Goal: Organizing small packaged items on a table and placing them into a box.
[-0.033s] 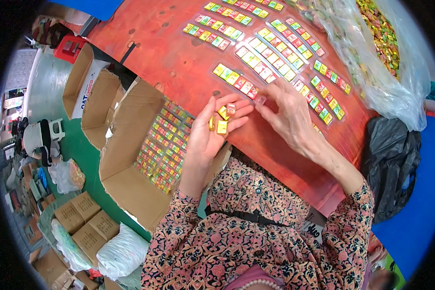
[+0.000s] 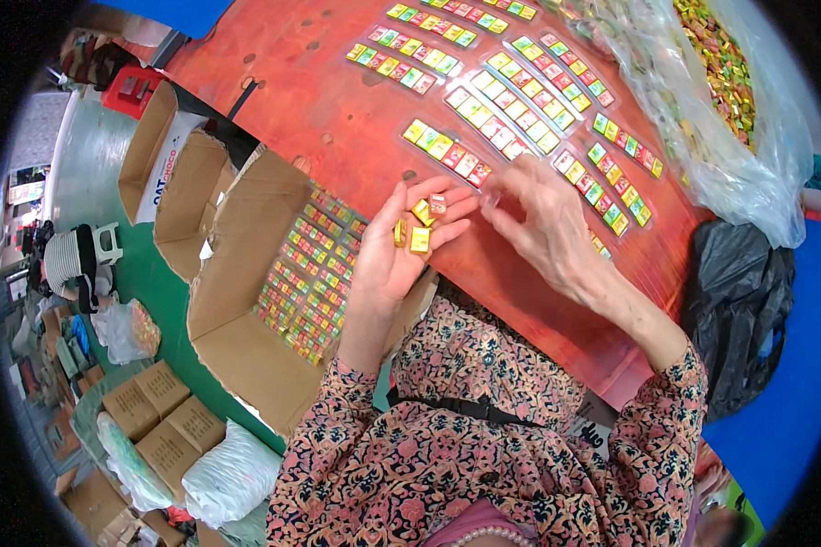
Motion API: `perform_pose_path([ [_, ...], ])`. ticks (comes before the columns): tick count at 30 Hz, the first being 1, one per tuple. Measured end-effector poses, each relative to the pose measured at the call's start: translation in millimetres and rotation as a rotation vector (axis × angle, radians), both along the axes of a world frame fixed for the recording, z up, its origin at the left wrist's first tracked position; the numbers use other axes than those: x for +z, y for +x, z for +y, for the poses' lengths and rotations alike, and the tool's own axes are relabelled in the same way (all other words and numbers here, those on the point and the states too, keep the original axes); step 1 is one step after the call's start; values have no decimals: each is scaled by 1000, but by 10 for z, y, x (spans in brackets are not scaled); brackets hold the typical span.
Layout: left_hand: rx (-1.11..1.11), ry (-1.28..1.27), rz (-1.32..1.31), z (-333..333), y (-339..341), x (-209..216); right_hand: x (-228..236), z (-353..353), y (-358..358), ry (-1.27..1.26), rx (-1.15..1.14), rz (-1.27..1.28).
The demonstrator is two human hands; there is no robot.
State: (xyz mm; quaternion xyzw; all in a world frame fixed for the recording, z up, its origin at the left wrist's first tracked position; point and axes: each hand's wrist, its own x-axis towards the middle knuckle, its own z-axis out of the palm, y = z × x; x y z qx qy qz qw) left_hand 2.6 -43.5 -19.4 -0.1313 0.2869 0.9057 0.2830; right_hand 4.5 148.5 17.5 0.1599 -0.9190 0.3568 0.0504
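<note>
My left hand (image 2: 388, 251) is palm up, fingers stretched out, with several small foil-wrapped cubes (image 2: 419, 239) resting on the palm and fingers. These are gold and yellow, one of them red. Just right of its fingertips, my right hand (image 2: 543, 219) is bent into a pinch over the red table. A pale bit shows at its thumb and fingertips, too small to make out. Beside both hands lies a clear plastic strip tray (image 2: 446, 153) filled with a row of yellow, white and red cubes. Similar filled strips (image 2: 502, 111) lie farther back and to the right.
A large clear bag of wrapped cubes (image 2: 716, 77) stands at the far right of the red table (image 2: 292, 82). Below it hangs a black plastic bag (image 2: 739, 310). An open cardboard box (image 2: 237, 283) at the table's left edge holds stacked filled strips (image 2: 310, 273).
</note>
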Motion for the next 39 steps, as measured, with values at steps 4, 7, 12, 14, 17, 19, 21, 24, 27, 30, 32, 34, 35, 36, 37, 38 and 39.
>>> perform_pose_path([
  [4, -4, 146, -71, 10, 53, 56, 5, -5, 241, 210, 120, -61],
  [7, 37, 221, -121, 25, 99, 49, 12, -3, 318, 288, 98, -32],
  [12, 44, 196, -132, 119, 173, 171, 60, -250, 329, -83, 166, 213],
  [14, 22, 234, -105, 164, 230, 172, -13, -320, 381, -21, 246, 167],
  [17, 29, 246, -98, 186, 248, 172, -86, -328, 413, -17, 245, 212],
  [19, 32, 263, -125, 188, 266, 183, -69, -314, 441, 8, 268, 232],
  [21, 35, 284, -152, 196, 271, 170, -46, -283, 447, 37, 291, 252],
  [24, 39, 298, -155, 207, 281, 145, -9, -234, 436, -30, 304, 172],
  [27, 24, 330, -157, 225, 251, 114, 7, -126, 398, -29, 308, 230],
  [30, 44, 359, -104, 154, 230, 76, 30, 3, 297, -77, 170, 314],
  [32, 156, -74, 9, 85, 195, 86, 32, 106, 179, 29, 105, 328],
  [34, 180, -191, 104, 62, 112, 109, -48, 198, 55, 93, 99, 380],
  [35, 211, -314, 201, 61, 62, 117, -95, 215, 18, 179, 148, 401],
  [36, 236, -321, 239, 75, 7, 130, -124, 222, 4, 265, 197, 420],
  [37, 235, -319, 239, 94, -48, 130, -133, 213, 5, 266, 197, 420],
  [38, 239, -407, 288, 107, -100, 114, -156, 184, 0, 357, 224, 419],
  [39, 241, -496, 338, 120, -151, 95, -175, 155, -4, 447, 251, 418],
])
